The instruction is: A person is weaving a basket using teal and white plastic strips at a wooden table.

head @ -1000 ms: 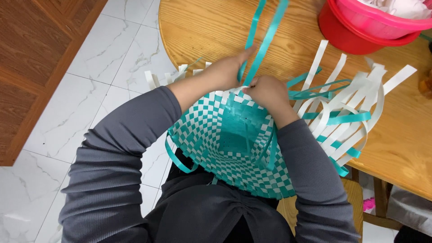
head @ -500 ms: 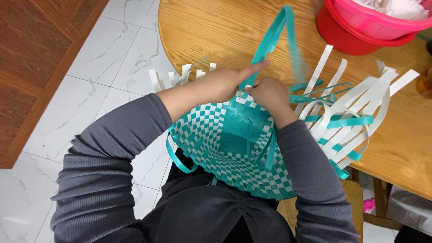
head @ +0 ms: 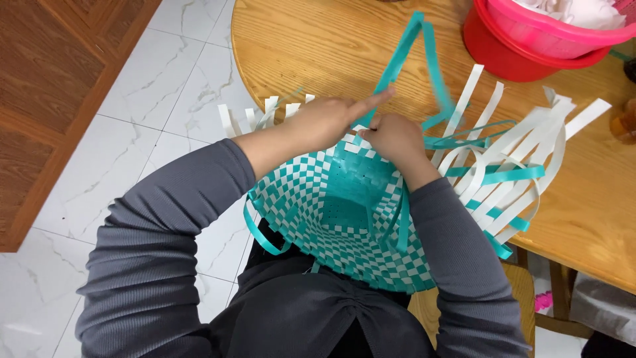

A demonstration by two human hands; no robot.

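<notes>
A half-woven basket [head: 344, 219] of teal and white plastic strips rests between my lap and the round wooden table [head: 311, 46]. My left hand [head: 324, 122] lies on the basket's far rim, forefinger stretched out along a long teal strip [head: 404, 56] that loops upward over the table. My right hand [head: 391, 136] pinches the same strip at the rim, right beside the left hand. Loose white and teal strip ends [head: 510, 159] fan out to the right of the hands.
A red bowl holding a pink basin [head: 543, 40] stands at the table's far right. A brown object [head: 623, 122] sits at the right edge. White marble floor tiles [head: 139, 126] and a wooden panel [head: 46, 86] lie to the left.
The long teal strip, straight a second ago, now bends into a loop over the table. Both hands have stayed at the basket's rim, shifting slightly.
</notes>
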